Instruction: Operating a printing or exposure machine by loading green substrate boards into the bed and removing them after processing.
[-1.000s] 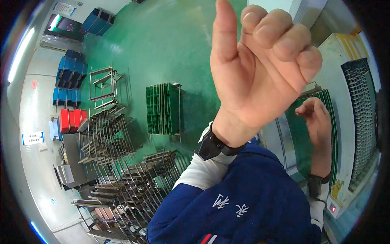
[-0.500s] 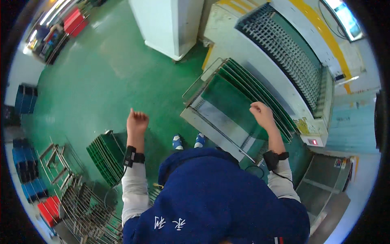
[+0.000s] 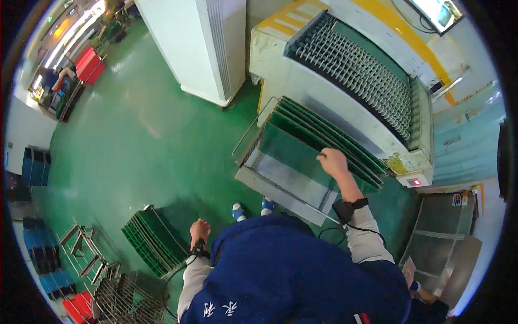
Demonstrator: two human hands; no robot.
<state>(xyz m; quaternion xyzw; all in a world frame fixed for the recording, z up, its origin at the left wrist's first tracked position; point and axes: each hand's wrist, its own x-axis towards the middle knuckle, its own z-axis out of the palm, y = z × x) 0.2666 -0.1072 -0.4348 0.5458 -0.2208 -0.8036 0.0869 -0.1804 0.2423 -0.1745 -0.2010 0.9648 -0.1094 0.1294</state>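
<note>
Our right hand (image 3: 333,163) reaches over a metal rack (image 3: 280,197) loaded with green panels, its fingertips at the front panel (image 3: 286,148) of the row. That panel slopes beneath the hand and extends to its left. The grip there is narrow, fingers curled, though we cannot tell from overhead whether they pinch the board or only pass above it. More upright panels (image 3: 310,129) line up behind, between our grip and a roller machine (image 3: 356,70). Our left hand (image 3: 199,232) hangs close to the body, its fingers folded into a narrow grip. To its left, a second stack of green panels (image 3: 154,243) stands on the green floor (image 3: 140,140). Black bands (image 3: 349,209) circle both our wrists, and a white cabinet (image 3: 199,48) rises beyond the rack.
</note>
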